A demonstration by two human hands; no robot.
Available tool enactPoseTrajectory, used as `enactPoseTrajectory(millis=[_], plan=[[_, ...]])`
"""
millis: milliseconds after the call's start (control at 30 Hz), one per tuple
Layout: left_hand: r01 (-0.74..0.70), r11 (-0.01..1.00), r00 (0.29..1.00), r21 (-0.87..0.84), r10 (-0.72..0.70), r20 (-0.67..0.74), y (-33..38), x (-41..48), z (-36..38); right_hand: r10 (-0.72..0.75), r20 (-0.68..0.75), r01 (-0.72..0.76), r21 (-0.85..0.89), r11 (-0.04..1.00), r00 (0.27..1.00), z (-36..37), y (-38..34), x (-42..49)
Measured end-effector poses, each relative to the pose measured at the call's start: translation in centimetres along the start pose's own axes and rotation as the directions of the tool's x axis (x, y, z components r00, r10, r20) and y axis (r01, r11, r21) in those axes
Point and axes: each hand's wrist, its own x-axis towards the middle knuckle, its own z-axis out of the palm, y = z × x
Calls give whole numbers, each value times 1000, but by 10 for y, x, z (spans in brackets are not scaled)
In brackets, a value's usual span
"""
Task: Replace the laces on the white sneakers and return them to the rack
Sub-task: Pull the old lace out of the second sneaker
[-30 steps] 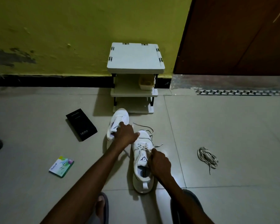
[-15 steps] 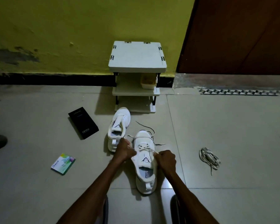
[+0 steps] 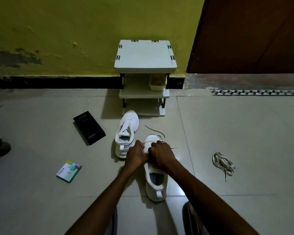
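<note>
We took the white rack (image 3: 145, 55) against the yellow wall as our mark. Far out in front of it and to its left lay a green packet (image 3: 68, 171) on the tiles, and nearer the rack on that same side, a black box (image 3: 89, 127). Just in front of the rack's bottom shelf stood the unlaced sneaker (image 3: 126, 133), toe toward the rack. Our left hand (image 3: 136, 155) was clenched at the left edge of the laced sneaker (image 3: 155, 182), which lay farther out from the rack than its mate, also toe toward it. Our right hand (image 3: 160, 154) was curled over that shoe's lacing, knuckles touching the left hand. Whether the fingers pinched the lace (image 3: 157, 131) itself or the upper we could not tell; loose ends trailed from under them toward the rack. Well out to the rack's front right lay a bundle of laces (image 3: 223, 162).
</note>
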Motion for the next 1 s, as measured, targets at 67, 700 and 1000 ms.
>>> enactPoseTrajectory(millis=[67, 700, 1000], plan=[[4, 1000, 1000, -4, -4, 7, -1, -1, 0, -100, 24, 100, -10, 995, 995, -5, 1, 0], [15, 999, 1000, -38, -14, 26, -9, 2, 3, 61, 44, -75, 584, 809, 997, -11, 22, 0], [18, 999, 1000, -30, -18, 24, -10, 2, 6, 96, 136, -106, 70, 992, 986, -14, 11, 2]])
